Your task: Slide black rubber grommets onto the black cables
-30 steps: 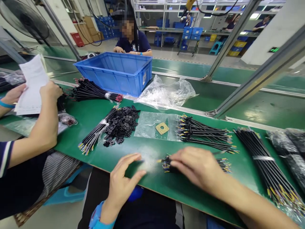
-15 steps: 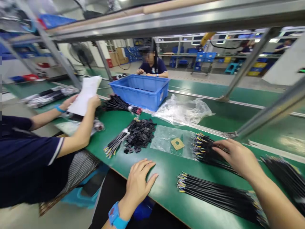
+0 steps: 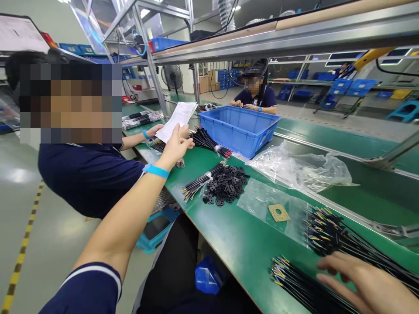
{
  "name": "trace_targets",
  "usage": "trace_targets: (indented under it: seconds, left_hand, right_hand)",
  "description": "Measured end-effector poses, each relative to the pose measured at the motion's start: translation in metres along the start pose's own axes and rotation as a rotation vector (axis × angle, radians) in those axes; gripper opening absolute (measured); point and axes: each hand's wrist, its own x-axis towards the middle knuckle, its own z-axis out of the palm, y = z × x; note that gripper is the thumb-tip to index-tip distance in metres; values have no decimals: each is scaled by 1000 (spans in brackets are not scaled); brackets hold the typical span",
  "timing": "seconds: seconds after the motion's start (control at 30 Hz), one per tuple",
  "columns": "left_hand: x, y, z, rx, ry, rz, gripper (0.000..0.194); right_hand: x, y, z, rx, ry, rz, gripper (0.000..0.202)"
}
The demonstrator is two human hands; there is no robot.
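Observation:
My left hand (image 3: 177,145) is stretched out to the left at the lower edge of a stack of white papers (image 3: 176,121), its visible fingers apart. A co-worker's hand (image 3: 153,131) holds the papers from the other side. Whether my fingers touch the sheets or the co-worker's other hand is hard to see. My right hand (image 3: 363,279) hovers with loosely bent, parted fingers, slightly blurred, over the near bundle of black cables (image 3: 294,279). Beyond it, another bundle of black cables (image 3: 369,244) with bare coloured wire ends lies partly on a clear plastic bag (image 3: 258,200).
A yellowish square plate with a hole (image 3: 279,213) lies on the bag. Left of it are a pile of small black parts (image 3: 225,185) and a tied cable bundle (image 3: 199,185). Behind stand a blue bin (image 3: 240,131) and crumpled plastic (image 3: 304,168). A metal shelf beam (image 3: 262,46) crosses overhead.
The view has swung left. My left hand has gone from the table top to the co-worker's papers. My right hand has come off the far cable bundle, towards the near one.

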Motion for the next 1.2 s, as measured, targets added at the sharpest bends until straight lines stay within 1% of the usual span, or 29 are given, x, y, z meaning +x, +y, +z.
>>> trace_targets:
  seconds: [0.03, 0.07, 0.1, 0.17, 0.2, 0.27, 0.3, 0.33, 0.4, 0.47, 0.53, 0.6, 0.67, 0.73, 0.83, 0.9, 0.97, 1.07, 1.2]
  left_hand:
    - [-5, 2, 1, 28, -3, 30, 71]
    - [-16, 5, 6, 59, -19, 65, 62]
    - [-32, 7, 13, 96, -52, 99, 53]
    - [-76, 7, 35, 177, -126, 177, 33]
    - [-99, 6, 48, 217, -160, 216, 26]
    - [-140, -1, 72, 293, -201, 268, 25]
    - [-157, -5, 83, 330, -205, 281, 25]
    - [-170, -9, 92, 366, -201, 286, 25]
    - [-186, -16, 105, 432, -179, 287, 26]
    - [-194, -22, 110, 491, -140, 275, 29]
    - [-196, -25, 111, 540, -98, 261, 33]
    - [-196, -26, 110, 574, -78, 255, 33]
    - [-196, -26, 110, 589, -89, 266, 31]
    - [-196, -26, 109, 595, -107, 282, 29]
    - [-195, -26, 109, 601, -125, 299, 29]
    - [-194, -26, 109, 602, -142, 310, 28]
    - [-193, -27, 110, 602, -159, 321, 26]
    - [-192, -29, 110, 609, -162, 326, 26]
    - [-192, -30, 111, 626, -150, 316, 33]
  right_hand:
    - [0, -6, 3, 24, -77, -37, 22]
    - [0, -12, 6, 43, -151, -62, 17]
    - [1, -17, 8, 51, -216, -72, 14]
    - [4, -24, 11, 25, -283, -26, 12]
    - [6, -27, 12, 4, -310, 6, 13]
    - [10, -33, 12, -42, -363, 61, 15]
    - [12, -36, 11, -64, -386, 82, 15]
    - [13, -39, 9, -83, -408, 95, 15]
    - [16, -46, 5, -121, -445, 102, 16]
    - [20, -54, -1, -160, -472, 99, 16]
    - [23, -61, -7, -183, -477, 103, 21]
    - [27, -65, -11, -184, -452, 103, 19]
    - [29, -66, -11, -167, -396, 117, 15]
    - [31, -64, -7, -123, -304, 125, 12]
    - [33, -60, 5, -53, -110, 104, 8]
    - [34, -57, 14, -53, 7, 74, 8]
    - [34, -54, 21, -74, 88, 47, 9]
    - [33, -52, 28, -140, 140, 29, 10]
    - [33, -47, 36, -351, 131, 65, 14]
